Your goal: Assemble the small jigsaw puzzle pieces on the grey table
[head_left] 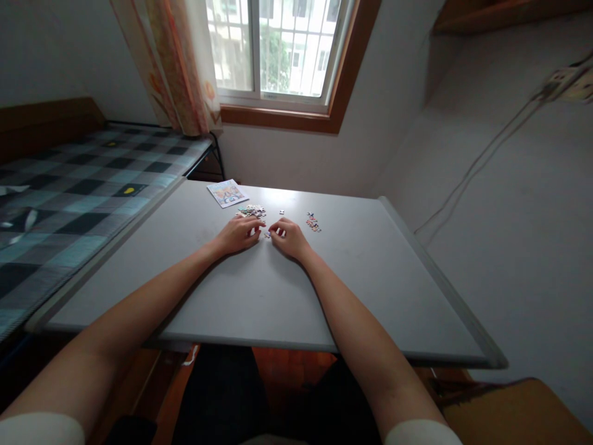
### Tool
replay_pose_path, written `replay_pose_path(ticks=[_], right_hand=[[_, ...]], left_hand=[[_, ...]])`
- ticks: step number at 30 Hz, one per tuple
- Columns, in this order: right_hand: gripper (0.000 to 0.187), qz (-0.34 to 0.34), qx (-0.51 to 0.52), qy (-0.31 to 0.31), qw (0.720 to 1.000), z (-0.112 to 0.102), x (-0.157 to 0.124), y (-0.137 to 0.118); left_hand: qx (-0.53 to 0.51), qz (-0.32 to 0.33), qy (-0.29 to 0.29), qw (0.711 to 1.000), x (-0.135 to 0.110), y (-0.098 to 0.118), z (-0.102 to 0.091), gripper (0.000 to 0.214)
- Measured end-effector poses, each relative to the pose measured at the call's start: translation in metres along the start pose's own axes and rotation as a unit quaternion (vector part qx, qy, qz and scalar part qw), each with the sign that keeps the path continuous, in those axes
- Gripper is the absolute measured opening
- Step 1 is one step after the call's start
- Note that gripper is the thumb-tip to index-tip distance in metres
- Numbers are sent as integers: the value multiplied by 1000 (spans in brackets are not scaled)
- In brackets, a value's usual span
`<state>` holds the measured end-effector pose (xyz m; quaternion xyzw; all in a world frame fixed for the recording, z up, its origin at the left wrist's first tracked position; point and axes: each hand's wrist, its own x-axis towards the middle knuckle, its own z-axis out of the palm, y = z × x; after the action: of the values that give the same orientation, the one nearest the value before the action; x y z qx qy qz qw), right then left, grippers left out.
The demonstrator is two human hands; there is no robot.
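Between my two hands lies a small jigsaw puzzle piece (267, 235) on the grey-white table (259, 296). My right hand (290, 238) has its thumb and fingertips pinched at that piece's right edge. On the other side, my left hand (238, 235) rests on the table, thumb and forefinger apart, with nothing visible between them. Just beyond my left fingers is a heap of loose puzzle pieces (252, 211). A single pale piece (281, 212) sits past the gap between my hands. Further right, several colourful pieces (313, 222) form a small group.
A printed picture card (227, 193) lies near the table's far left. To the left stands a bed with a checked cover (92, 173). Behind the table are a window (278, 55) and a curtain (178, 68). Cables (482, 154) hang along the right wall.
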<state>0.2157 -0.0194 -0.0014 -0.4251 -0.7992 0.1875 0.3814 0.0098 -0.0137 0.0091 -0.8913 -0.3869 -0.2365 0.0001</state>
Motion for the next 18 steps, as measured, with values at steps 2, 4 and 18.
replay_pose_path(ticks=[2, 4, 18], right_hand=[[15, -34, -24, -23, 999, 0, -1, -2], [18, -55, -60, -41, 996, -1, -1, -2], [49, 69, -236, -89, 965, -9, -4, -5]], left_hand=[[-2, 4, 6, 1000, 0, 0, 0, 28], [-4, 8, 10, 1000, 1, 0, 0, 27], [-5, 23, 5, 1000, 1, 0, -1, 22]])
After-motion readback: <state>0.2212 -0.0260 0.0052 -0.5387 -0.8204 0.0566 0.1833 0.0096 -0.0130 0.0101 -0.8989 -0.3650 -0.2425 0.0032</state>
